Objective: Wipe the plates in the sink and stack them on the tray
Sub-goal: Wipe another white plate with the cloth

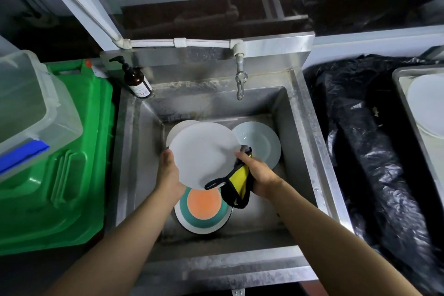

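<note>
1 white plate [204, 154] hangs tilted over the sink [298, 151]; my left hand [169, 168] grips its rim, my right hand [258, 172] clutches the cloth [237, 182] against its edge. Likely slippery, breakable; hold the rim.

A plate [204, 151] sits between both hands' fingers above the sink [302, 142], more plates [260, 140] beyond them, the tray [403, 94] far right.
</note>
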The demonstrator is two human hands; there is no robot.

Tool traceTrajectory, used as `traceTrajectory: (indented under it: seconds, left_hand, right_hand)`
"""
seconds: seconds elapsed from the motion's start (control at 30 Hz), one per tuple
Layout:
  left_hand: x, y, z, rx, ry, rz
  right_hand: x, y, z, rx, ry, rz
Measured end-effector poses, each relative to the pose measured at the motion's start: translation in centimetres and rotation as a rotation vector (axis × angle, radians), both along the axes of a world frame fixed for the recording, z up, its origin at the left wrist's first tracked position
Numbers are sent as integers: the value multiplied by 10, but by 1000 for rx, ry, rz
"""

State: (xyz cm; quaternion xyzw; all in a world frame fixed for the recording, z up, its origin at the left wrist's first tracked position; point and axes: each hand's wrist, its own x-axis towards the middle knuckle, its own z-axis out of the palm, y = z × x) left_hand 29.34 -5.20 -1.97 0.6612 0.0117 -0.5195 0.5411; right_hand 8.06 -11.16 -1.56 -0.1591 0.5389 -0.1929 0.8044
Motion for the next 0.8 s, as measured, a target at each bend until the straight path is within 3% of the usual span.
traceTrajectory:
  seconds: [0.17,0.27,0.3,0.37,0.47,0.53,0.67,0.8]
  left_hand:
    - [2,0,-15,116,27,-156]
    - [4,-5,-20,301,-190,-212]
    - [2,-10,-16,309,-157,-223]
    - [-7,-26,-7,271,137,-187]
    - [-16,-45,0,125,567,-95]
    - [-17,-45,-7,52,661,-43]
    - [-3,-35,-26,-6,544,21]
    - [-1,-25,-25,-79,477,-137]
  right_hand:
    - [-11,-4,2,-193,213,43]
    - [-13,-6,-1,-513,558,261]
    - [-13,-4,0,-654,680,355]
    - [-9,5,1,-968,774,471]
    - [-5,25,-4,-1400,691,625]
    - [-5,33,-12,-1593,708,693]
    - [-9,35,-19,-1640,636,775]
    - [-3,32,-7,-1313,493,629]
